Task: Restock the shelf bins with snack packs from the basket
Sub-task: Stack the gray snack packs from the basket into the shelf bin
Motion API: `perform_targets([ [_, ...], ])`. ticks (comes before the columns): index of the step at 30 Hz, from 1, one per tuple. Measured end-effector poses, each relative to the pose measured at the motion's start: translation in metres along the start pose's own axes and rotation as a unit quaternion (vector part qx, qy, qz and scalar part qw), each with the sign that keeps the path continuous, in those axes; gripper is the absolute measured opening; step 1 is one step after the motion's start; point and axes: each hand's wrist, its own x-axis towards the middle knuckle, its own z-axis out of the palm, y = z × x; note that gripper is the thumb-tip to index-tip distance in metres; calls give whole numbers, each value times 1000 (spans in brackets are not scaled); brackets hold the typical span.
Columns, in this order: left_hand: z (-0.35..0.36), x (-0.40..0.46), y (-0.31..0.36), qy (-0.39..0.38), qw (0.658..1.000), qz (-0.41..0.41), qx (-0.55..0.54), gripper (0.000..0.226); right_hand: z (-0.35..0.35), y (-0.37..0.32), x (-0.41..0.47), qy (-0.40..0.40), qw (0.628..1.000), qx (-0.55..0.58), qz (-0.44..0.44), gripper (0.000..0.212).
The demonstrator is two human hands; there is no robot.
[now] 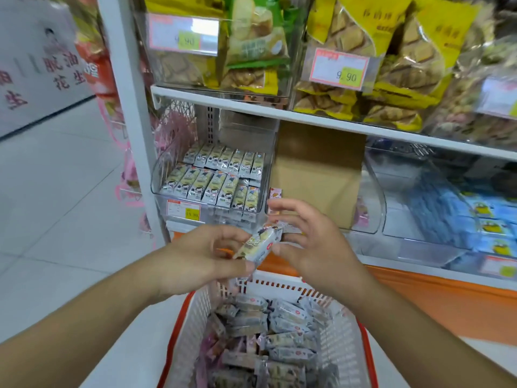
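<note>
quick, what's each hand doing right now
Left hand: pinching a snack pack.
Right hand: open, fingers spread beside the pack, holding nothing.

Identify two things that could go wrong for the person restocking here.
The small pale snack pack is only pinched by the left hand; it might slip. The clear plastic shelf bin already looks nearly full, so adding packs could topple the upright rows. The right hand holds nothing.

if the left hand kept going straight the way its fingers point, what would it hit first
Likely the right hand: the left hand, pinching a snack pack, points right and slightly up toward that open palm. Depth is unclear, so it might pass in front.
</note>
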Motion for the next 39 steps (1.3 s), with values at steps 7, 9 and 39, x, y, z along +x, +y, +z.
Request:
perform_targets([
  [7, 22, 12, 3, 157, 983, 65, 68, 52, 11, -5, 8, 6, 961, 216, 172, 31],
  [9, 19, 15, 1, 147, 979, 66, 124, 68, 11, -3, 13, 5, 964, 203, 173, 29],
  [39, -84, 158, 6, 123, 842, 37, 524, 95, -3, 24, 79, -13, 956, -290, -41, 82],
])
